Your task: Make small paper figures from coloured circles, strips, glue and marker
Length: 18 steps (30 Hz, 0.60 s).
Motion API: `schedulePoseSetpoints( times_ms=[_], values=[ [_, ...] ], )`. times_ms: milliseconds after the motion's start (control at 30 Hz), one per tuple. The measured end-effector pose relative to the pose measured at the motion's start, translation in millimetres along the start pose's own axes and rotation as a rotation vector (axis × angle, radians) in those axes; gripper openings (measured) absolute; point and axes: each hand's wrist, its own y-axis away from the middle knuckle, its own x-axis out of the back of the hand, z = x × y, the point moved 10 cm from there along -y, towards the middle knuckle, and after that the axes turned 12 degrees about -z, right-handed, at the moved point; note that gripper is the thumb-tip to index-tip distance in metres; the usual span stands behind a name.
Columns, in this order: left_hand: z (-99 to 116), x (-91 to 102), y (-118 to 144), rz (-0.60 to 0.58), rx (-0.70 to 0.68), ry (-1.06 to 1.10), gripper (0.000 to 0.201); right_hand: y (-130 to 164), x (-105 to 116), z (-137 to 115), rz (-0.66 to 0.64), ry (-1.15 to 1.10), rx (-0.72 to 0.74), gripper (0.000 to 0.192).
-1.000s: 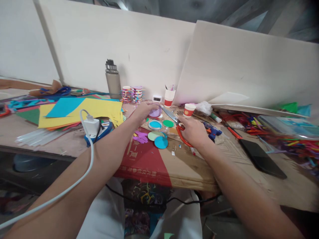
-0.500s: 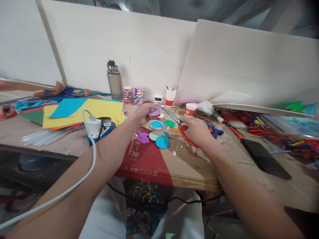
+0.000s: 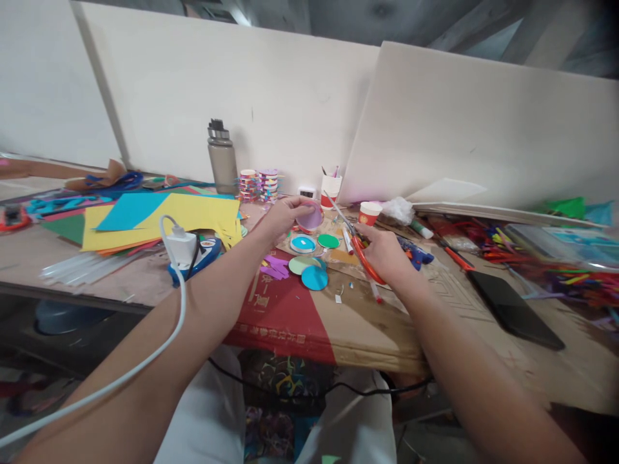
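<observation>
Holding a purple paper disc pinched in the left hand, lifted just above the table at approx 12 o'clock from the person. Right hand is gripping red-handled scissors, fingers thru the loops, blades pointing up-left toward the disc; blades are looking together, not biting paper yet. Already cut & lying on the cardboard below: blue disc, green disc, pale green disc, another blue one. Purple scraps at 9 o'clock of those. Judging: several discs finished, the purple one is being worked now.
</observation>
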Motion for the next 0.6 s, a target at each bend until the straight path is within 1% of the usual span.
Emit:
schedulePoseSetpoints(
  times_ms=[100, 233, 433, 600],
  values=[
    [5.4, -2.0, 0.7, 0.007, -0.044, -0.049, 0.029, -0.3, -0.1, -0.8, 0.003, -0.039, 0.02, 0.04],
    [7.7, -1.1, 2.4, 0.025, -0.044, -0.035, 0.028, -2.0, -2.1, -2.6, -0.001, 0.041, 0.042, 0.047],
    [9.6, 4.2, 4.4, 0.084, -0.029, -0.041, 0.027, 3.4, 3.2, -5.1, 0.027, 0.285, -0.077, 0.039],
    [13.5, 8.0, 3.8, 0.11, -0.095, -0.027, 0.026, 4.6, 2.2, -6.8, 0.018, 0.395, -0.1, 0.038]
  ],
)
